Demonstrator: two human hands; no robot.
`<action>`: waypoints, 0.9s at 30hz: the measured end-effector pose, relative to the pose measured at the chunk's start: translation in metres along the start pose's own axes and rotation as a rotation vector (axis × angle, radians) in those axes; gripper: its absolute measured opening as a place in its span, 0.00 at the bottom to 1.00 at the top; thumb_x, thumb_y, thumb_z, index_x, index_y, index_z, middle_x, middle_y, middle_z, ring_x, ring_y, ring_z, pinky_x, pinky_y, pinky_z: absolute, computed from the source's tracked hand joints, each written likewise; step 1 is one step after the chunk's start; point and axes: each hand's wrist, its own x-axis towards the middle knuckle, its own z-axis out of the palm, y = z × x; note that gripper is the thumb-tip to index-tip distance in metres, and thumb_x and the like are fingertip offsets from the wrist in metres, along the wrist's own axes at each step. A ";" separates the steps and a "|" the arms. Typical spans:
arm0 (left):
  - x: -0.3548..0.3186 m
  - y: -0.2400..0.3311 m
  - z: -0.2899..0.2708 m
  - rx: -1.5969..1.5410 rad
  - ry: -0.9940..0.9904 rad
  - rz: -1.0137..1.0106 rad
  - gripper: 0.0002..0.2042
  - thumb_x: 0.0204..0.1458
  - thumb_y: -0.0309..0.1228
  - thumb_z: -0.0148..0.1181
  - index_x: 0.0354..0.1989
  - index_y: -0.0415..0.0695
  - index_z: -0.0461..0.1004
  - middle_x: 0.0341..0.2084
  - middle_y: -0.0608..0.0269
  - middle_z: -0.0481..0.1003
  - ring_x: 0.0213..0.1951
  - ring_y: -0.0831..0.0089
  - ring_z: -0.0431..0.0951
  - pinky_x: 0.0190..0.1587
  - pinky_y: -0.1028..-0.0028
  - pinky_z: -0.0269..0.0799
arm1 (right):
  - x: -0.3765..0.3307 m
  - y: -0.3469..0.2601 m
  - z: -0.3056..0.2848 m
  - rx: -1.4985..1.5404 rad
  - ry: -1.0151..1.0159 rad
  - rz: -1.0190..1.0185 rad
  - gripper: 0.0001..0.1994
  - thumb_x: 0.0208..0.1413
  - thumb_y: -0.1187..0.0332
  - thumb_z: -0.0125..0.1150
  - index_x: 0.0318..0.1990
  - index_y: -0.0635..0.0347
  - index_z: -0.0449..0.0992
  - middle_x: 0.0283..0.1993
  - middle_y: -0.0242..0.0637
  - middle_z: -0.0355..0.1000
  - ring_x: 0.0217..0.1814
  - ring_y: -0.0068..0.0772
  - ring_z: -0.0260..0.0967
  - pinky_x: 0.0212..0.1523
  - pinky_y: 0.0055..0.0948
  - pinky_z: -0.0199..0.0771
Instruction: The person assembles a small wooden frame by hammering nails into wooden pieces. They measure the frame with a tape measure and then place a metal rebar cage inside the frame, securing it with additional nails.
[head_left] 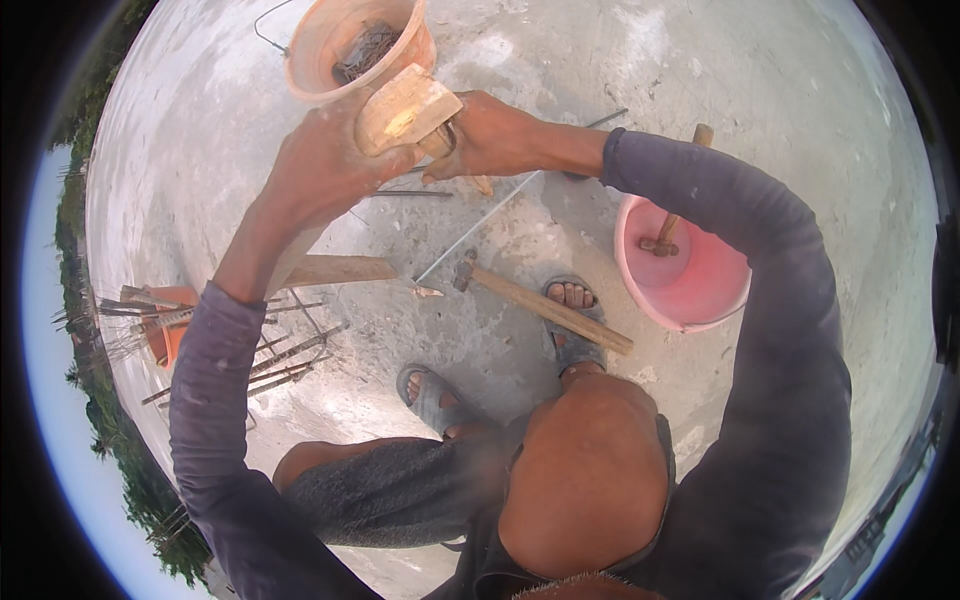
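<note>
A pale wooden block (408, 105) with a rounded side is held up between my hands, above the floor. My left hand (335, 150) is closed around its left side, thumb along the lower edge. Curled at the block's right side, my right hand (490, 135) grips it near a smaller wooden part below; its far fingers are hidden. Just beyond the hands stands a peach-orange bucket (415, 50) with dark thin metal pieces (368, 50) inside. Nearer my feet, a hammer (545, 305) with a long wooden handle reaches across to my right sandal.
On the right is a pink bucket (635, 265) with another hammer (660, 245) leaning in it. A wooden plank (340, 270), several thin rods (290, 360) and an orange container (172, 325) lie left. One thin rod (475, 225) crosses the concrete floor (560, 60) ahead.
</note>
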 end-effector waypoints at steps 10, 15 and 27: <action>-0.003 0.006 0.002 0.032 0.010 0.011 0.35 0.48 0.47 0.68 0.63 0.40 0.72 0.38 0.47 0.84 0.41 0.52 0.85 0.47 0.59 0.79 | -0.001 -0.001 -0.001 0.008 0.014 -0.012 0.31 0.48 0.60 0.78 0.58 0.64 0.73 0.51 0.50 0.79 0.52 0.50 0.78 0.54 0.42 0.78; -0.001 0.006 0.001 0.115 -0.031 -0.039 0.34 0.48 0.47 0.67 0.63 0.41 0.72 0.36 0.49 0.83 0.40 0.51 0.85 0.46 0.59 0.79 | -0.002 0.000 0.000 -0.003 0.019 -0.024 0.31 0.48 0.61 0.78 0.57 0.64 0.73 0.51 0.50 0.80 0.52 0.51 0.78 0.54 0.42 0.78; 0.004 0.012 0.011 0.181 0.011 -0.050 0.29 0.51 0.47 0.69 0.55 0.39 0.70 0.37 0.45 0.81 0.37 0.50 0.83 0.42 0.56 0.76 | -0.007 0.009 0.004 0.035 -0.030 -0.019 0.30 0.57 0.57 0.72 0.63 0.59 0.69 0.59 0.49 0.73 0.59 0.54 0.73 0.61 0.46 0.74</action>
